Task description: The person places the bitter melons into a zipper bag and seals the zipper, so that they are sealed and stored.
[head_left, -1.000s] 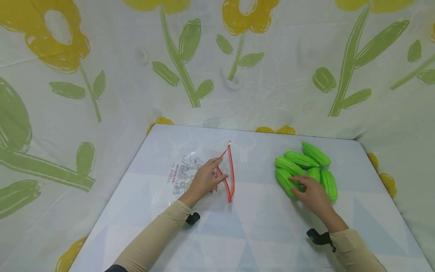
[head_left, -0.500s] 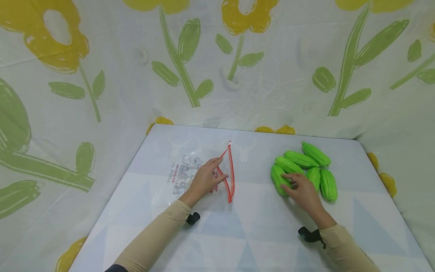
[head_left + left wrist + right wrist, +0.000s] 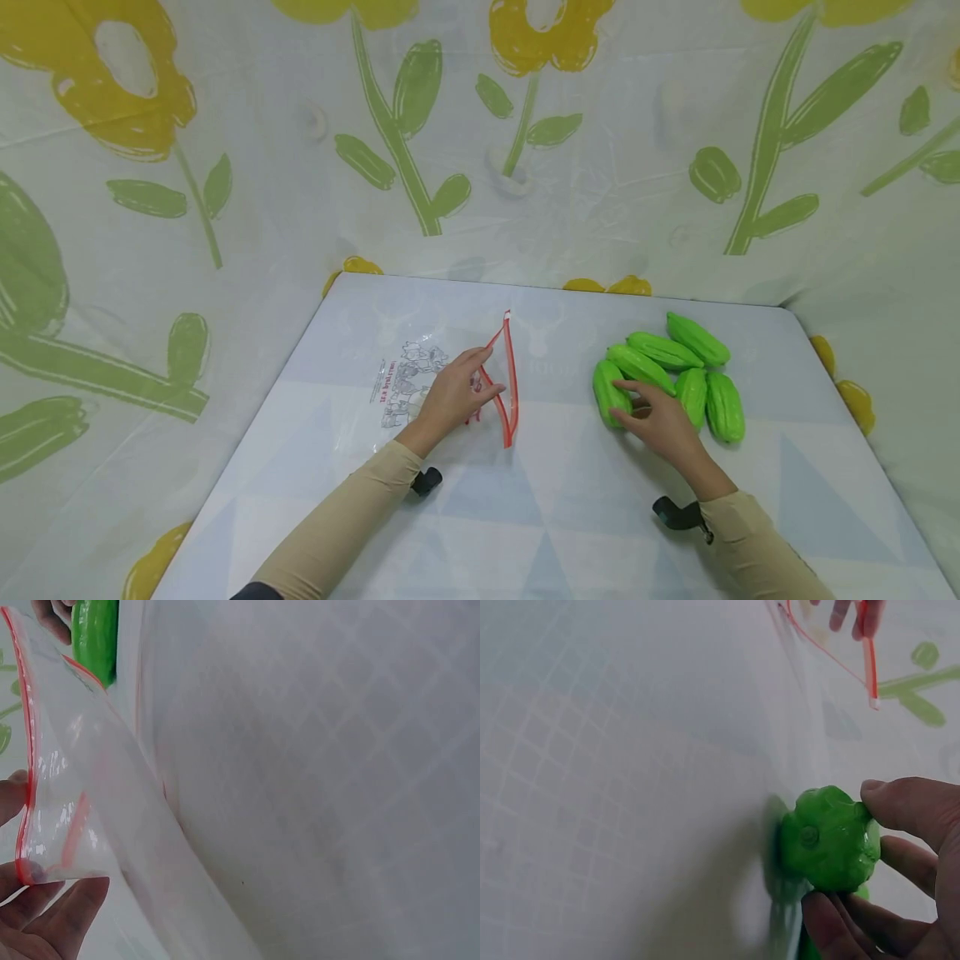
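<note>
In the head view, my left hand point(image 3: 452, 393) holds the mouth of a clear zip bag point(image 3: 416, 375) with a red seal and printed drawings. The mouth stands spread apart. In the left wrist view, fingers point(image 3: 67, 915) lie at the bag's red edge. My right hand point(image 3: 663, 425) grips a bright green ridged gourd point(image 3: 607, 387), thumb on one side and fingers on the other. In the right wrist view, the gourd point(image 3: 829, 840) appears end-on between thumb and fingers, close to the tabletop. Whether it touches the table I cannot tell.
Several similar green gourds point(image 3: 663, 352) lie grouped beyond and right of my right hand, on the pale patterned table point(image 3: 547, 517). A flower-printed curtain point(image 3: 615, 167) surrounds the table's back and sides.
My right hand has moved left, bringing the gripped gourd slightly away from the others. My left hand and the bag look the same.
</note>
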